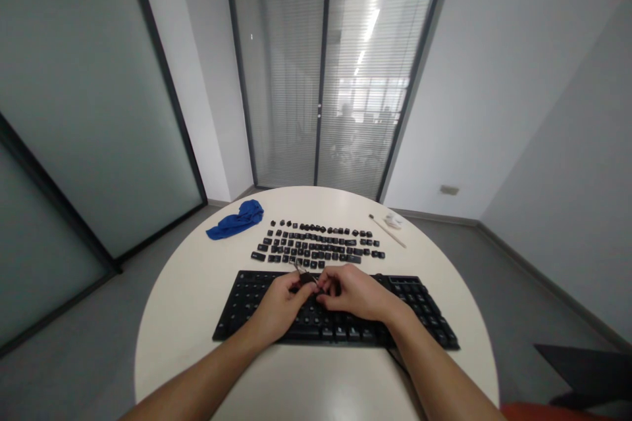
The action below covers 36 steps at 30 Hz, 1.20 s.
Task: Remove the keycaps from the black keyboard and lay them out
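Note:
A black keyboard (409,335) lies across the near part of the round table. Many keycaps are off its left and middle parts, while some keys remain along the bottom row and at the right end. Above its middle, my left hand (282,306) is closed on a small dark keycap puller (307,277) with thin wire loops pointing up and away. My right hand (353,291) meets it from the right, thumb and fingers pinched together beside the puller. Whatever sits between the right fingertips is too small and hidden to make out.
Loose black keycaps (316,247) lie in rows beyond the keyboard. A blue cloth (238,220) is at the far left, a thin brush (388,230) and a crumpled white item (393,221) at the far right. A cable (397,363) runs under my right forearm over the white table (182,316).

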Available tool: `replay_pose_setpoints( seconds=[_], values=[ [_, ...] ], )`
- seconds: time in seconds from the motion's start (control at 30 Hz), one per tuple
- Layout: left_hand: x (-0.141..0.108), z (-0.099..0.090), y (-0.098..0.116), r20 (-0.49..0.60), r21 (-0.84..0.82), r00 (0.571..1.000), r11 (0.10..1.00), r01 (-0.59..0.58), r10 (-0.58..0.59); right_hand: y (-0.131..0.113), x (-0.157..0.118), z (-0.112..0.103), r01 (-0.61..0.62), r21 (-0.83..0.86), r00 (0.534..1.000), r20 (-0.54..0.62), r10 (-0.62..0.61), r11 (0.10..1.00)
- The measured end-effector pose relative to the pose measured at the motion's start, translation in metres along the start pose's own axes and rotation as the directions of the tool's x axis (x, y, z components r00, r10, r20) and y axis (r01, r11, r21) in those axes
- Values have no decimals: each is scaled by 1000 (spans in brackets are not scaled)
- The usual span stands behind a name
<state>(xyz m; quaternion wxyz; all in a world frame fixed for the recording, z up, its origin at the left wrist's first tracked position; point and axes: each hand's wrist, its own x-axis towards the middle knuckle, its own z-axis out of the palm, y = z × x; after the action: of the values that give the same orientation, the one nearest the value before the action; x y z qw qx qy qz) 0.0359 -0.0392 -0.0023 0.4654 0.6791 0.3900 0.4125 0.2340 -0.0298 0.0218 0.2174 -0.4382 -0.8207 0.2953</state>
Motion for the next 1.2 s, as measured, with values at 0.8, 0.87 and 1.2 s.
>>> replay_pose_setpoints(
  seconds=[0.8, 0.87, 1.2],
  values=[
    [1, -2, -3, -23, -68, 997, 995, 74, -75, 14, 7, -9, -91, 531, 996, 63, 67, 843],
    [1, -3, 0, -8, -57, 999, 997, 46, -47, 14, 7, -10, -115, 572, 993, 84, 81, 812],
    [0, -2, 7, -4, 56, 1000, 998, -27, 27, 36, 15, -11, -118, 314, 930, -296, 215, 942]
  ],
)
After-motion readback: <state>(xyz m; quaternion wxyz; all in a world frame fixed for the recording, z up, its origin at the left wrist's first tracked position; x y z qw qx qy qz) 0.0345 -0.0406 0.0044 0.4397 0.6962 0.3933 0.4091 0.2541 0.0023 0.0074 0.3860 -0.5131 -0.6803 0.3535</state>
